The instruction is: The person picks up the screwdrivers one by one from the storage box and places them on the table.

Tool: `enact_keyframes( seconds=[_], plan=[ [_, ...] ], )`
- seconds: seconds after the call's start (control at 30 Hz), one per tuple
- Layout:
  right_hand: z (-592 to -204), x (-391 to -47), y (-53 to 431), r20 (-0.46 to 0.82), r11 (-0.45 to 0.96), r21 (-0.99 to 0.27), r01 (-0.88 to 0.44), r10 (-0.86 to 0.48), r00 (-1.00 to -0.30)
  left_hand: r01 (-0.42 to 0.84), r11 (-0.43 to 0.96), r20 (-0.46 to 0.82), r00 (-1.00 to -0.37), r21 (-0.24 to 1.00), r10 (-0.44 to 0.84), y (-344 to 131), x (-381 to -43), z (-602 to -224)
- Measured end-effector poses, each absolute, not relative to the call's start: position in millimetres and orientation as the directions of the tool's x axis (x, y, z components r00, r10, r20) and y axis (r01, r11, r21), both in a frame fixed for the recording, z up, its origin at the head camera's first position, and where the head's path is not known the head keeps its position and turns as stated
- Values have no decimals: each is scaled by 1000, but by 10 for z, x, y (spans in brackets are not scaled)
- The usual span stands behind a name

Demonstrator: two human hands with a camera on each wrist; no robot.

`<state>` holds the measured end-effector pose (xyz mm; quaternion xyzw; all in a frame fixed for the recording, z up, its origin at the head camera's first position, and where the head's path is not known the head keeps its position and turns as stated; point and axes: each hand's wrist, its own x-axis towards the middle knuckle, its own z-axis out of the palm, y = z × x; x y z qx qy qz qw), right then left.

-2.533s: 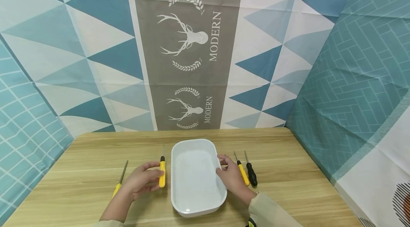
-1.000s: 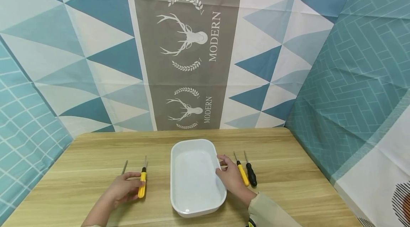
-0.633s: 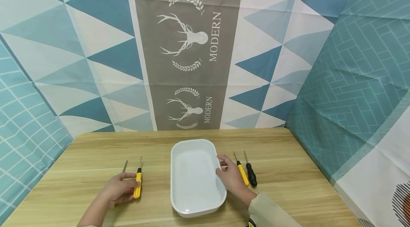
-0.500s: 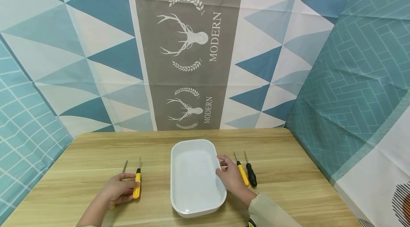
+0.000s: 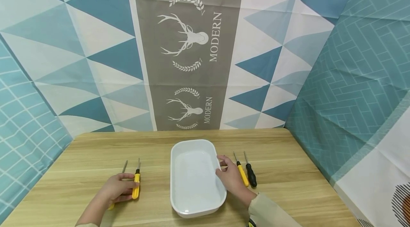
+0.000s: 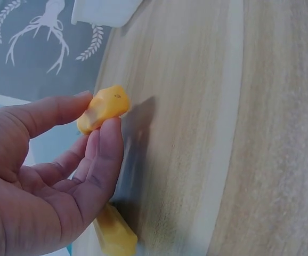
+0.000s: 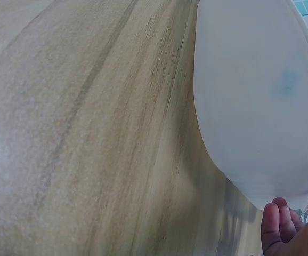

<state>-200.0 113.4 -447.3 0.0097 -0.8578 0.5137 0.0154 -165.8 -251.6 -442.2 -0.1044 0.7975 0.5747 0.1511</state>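
Note:
My left hand (image 5: 116, 188) pinches a yellow-handled screwdriver (image 5: 136, 186) between thumb and fingers, its shaft pointing away from me. In the left wrist view the handle end (image 6: 108, 106) stands off the table, with a shadow beside it. A second screwdriver (image 5: 125, 165) lies just left of it; my hand covers its middle, and its yellow handle (image 6: 114, 232) shows below my fingers. A white rectangular dish (image 5: 196, 180), with nothing in it, sits mid-table. At the dish's right rim my right hand (image 5: 231, 177) grips, thumb at the rim and fingers along the outer wall.
Right of the dish lie a yellow-and-black screwdriver (image 5: 242, 173) and a black-handled one (image 5: 251, 174), side by side. The wooden table (image 5: 275, 148) backs onto a patterned cloth (image 5: 189, 52). A teal cloth (image 5: 349, 88) hangs along the right side.
My left hand has carried the yellow screwdriver leftward, away from the dish's left side and close to the other screwdriver, slowing lately. My right hand and the dish have stayed put.

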Motion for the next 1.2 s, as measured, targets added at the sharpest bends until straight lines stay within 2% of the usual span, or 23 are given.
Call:
enact_keyframes(
  seconds=[0.37,1.2],
  plan=[
    [-4474,-2016,1116,29,478,-878,-29,-7,-1000,-353,379,-360,-931,855,-55,-2479,-1681,-4441],
    [-4471,-2009,1142,16,475,-880,-19,-10,-1000,-349,477,-338,-935,807,-112,-2378,-1684,-4435]
  ],
)
